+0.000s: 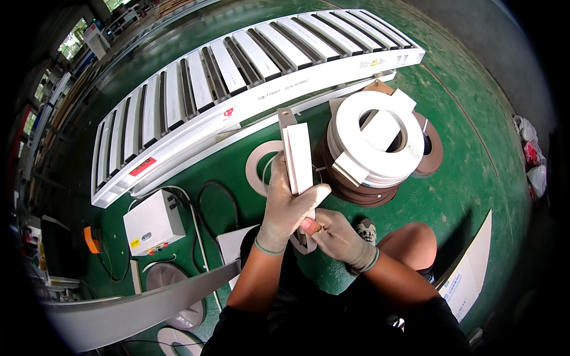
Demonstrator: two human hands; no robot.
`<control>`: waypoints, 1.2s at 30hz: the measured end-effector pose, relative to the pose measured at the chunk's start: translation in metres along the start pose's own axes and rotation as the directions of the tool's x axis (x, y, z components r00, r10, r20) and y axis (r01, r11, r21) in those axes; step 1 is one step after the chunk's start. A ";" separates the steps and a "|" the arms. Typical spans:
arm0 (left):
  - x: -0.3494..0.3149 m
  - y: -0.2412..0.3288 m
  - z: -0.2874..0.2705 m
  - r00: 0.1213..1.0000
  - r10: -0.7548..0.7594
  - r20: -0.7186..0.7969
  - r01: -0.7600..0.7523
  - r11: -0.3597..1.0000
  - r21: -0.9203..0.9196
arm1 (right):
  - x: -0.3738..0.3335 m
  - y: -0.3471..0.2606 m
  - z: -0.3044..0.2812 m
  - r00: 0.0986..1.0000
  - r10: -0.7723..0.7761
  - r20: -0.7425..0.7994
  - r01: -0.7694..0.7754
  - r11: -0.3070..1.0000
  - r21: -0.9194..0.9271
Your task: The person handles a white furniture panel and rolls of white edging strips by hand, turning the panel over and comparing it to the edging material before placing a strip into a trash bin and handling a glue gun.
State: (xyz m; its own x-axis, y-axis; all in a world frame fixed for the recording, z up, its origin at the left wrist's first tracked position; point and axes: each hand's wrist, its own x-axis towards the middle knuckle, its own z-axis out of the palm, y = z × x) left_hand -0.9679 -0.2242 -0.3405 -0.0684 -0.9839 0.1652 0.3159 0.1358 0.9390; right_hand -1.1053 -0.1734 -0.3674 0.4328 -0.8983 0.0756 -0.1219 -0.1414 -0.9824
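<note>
My left hand (279, 210), in a pale work glove, is wrapped round a stack of narrow white rectangular strips (301, 157) held roughly upright. Its thumb lies across the front of the stack. Just below, my right hand (344, 237), also gloved, is closed with its fingers curled in. A bare fingertip shows at the lower end of the strips, beside the left hand. What the right fingers pinch is hidden. Behind the strips stands a greyish metal bar (286, 114) with a hole near its top.
A white roller conveyor (261, 95) stretches across the far side. At right, white edging rolls (350, 121) sit stacked on brown rolls (371, 196). A white control box (153, 222) with cables (217, 184) stands at left. A curved grey panel (142, 305) crosses the lower left; cardboard (475, 276) leans at right.
</note>
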 end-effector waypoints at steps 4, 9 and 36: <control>0.000 -0.007 -0.005 0.999 0.039 -0.001 -0.038 0.979 0.201 | -0.001 0.001 0.000 1.000 -0.026 0.001 0.026 0.999 -0.042; -0.002 -0.008 -0.008 1.000 -0.008 0.002 0.007 0.980 0.201 | 0.000 0.006 0.002 1.000 -0.014 -0.012 0.013 0.997 -0.074; 0.063 0.010 -0.132 0.898 0.020 -0.440 -0.186 0.923 -0.336 | -0.001 0.013 -0.022 0.990 0.034 -0.140 -0.071 0.960 -0.272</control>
State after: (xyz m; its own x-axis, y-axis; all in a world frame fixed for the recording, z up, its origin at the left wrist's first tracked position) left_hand -0.8440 -0.2997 -0.3602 0.3618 -0.9316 0.0345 0.6222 0.2689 0.7353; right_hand -1.1269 -0.1839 -0.3769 0.2986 -0.9521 0.0656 -0.3908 -0.1847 -0.9018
